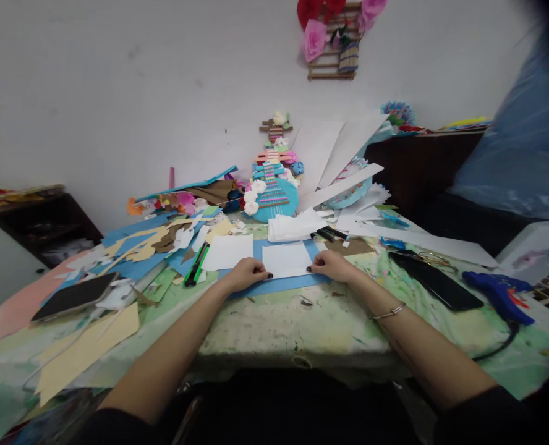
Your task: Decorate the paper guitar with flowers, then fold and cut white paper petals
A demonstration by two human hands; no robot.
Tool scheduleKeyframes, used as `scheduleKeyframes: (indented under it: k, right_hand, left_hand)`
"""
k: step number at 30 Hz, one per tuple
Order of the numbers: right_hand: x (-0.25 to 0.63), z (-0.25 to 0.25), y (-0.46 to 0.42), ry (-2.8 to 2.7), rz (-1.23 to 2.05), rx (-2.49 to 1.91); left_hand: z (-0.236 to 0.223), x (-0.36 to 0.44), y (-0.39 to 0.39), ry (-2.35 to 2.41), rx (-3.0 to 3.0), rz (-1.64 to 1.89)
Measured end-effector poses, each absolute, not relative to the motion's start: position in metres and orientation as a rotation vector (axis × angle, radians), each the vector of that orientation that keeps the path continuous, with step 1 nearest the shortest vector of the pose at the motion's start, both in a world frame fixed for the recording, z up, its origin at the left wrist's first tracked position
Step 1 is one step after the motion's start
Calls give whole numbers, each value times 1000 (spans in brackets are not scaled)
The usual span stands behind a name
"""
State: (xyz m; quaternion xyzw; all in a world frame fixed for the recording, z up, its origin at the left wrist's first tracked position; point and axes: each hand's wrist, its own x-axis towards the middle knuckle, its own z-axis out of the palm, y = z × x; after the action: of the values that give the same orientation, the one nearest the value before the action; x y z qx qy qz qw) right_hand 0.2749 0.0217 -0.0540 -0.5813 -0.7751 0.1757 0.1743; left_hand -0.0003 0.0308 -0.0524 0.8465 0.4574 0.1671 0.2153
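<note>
A white sheet of paper (285, 259) lies over a piece of blue paper (284, 285) at the middle of the table. My left hand (248, 274) pinches the sheet's near left corner. At its near right corner, my right hand (332, 266) has its fingertips closed on the edge. Another white sheet (228, 251) lies just left of it. Beyond my left hand rests a green and black utility knife (197, 264). Folded white paper (295, 226) sits behind the sheet, and dark pens (330, 233) lie beside it.
Paper scraps (163, 241) cover the table's left side, near a dark phone-like device (77, 298). On the right lie a black phone (434, 281), gold-coloured scissors (434, 261) and a blue glue gun (499, 290) with a cable. Paper-flower crafts (274, 201) stand against the wall.
</note>
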Motion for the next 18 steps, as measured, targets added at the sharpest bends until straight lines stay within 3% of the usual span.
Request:
scheduleKeyframes:
  k: [18]
  right_hand:
    - [268, -46, 19, -2298, 375, -1738]
  left_hand:
    - [-50, 3, 34, 1348, 2315, 369]
